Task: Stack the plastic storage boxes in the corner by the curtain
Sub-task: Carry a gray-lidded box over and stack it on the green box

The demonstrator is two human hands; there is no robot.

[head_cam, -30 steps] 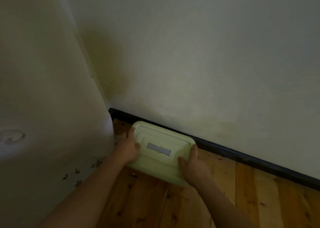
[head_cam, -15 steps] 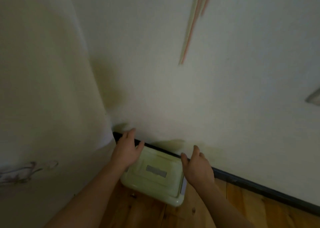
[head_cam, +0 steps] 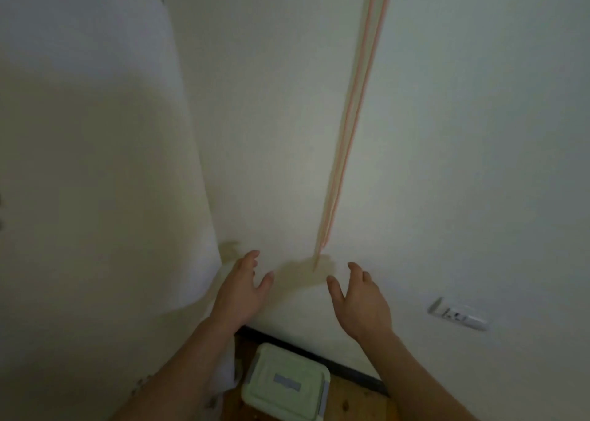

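Pale green lidded storage box (head_cam: 287, 385) sits on wooden floor (head_cam: 351, 401) beside curtain (head_cam: 95, 197), against the baseboard (head_cam: 351, 374); left hand (head_cam: 241, 289) and right hand (head_cam: 364, 302) above, fingers loosely spread, holding nothing.

I have both arms reaching up from the bottom edge, forearms bare. My left hand (head_cam: 241, 288) sits at about 7 o'clock of center, palm turned inward, fingers straight and loosely spread toward 12 o'clock, thumb splayed out toward 2 o'clock. My right hand (head_cam: 362, 302) is at about 5 o'clock, mirrored, fingers relaxed and slightly bent, thumb angled toward 11 o'clock. Neither grip holds anything; the two hands are apart, palms facing each other.
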